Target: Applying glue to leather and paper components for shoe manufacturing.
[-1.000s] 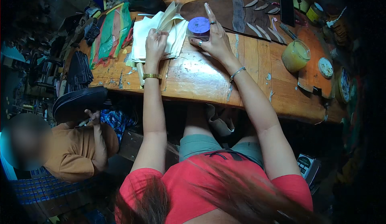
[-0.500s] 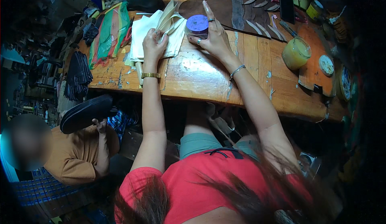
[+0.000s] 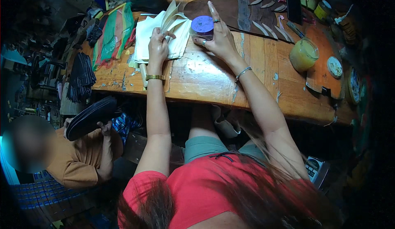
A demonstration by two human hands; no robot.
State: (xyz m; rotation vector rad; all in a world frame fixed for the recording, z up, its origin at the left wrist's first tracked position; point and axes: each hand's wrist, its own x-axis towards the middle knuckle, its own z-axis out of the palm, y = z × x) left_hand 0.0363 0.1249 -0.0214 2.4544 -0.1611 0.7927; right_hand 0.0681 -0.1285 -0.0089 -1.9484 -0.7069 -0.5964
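My left hand (image 3: 158,47) rests over a loose stack of cream sheets (image 3: 145,37), its fingers curled in. Whatever those fingers pinch is hidden from view. Several sheets fan upward just beyond the knuckles. To the right, my right hand (image 3: 221,39) grips a small jar with a purple lid (image 3: 202,24). Its thumb lies along the near side of the jar, while the index finger stretches out past the lid. The jar stands on the wooden table (image 3: 201,72), close to the right edge of the sheets.
A brown board (image 3: 210,7) with several pale curved pieces lies at the back. On the right stand an open jar of yellowish paste (image 3: 303,55) and an orange board (image 3: 319,79). Green and red mesh (image 3: 110,44) covers the left side. Below left, another person holds dark soles (image 3: 91,118).
My left hand has shifted slightly and curled differently over the sheets, with one finger now bent out to the right. My right hand stays on the jar. The other person's dark soles have lowered slightly.
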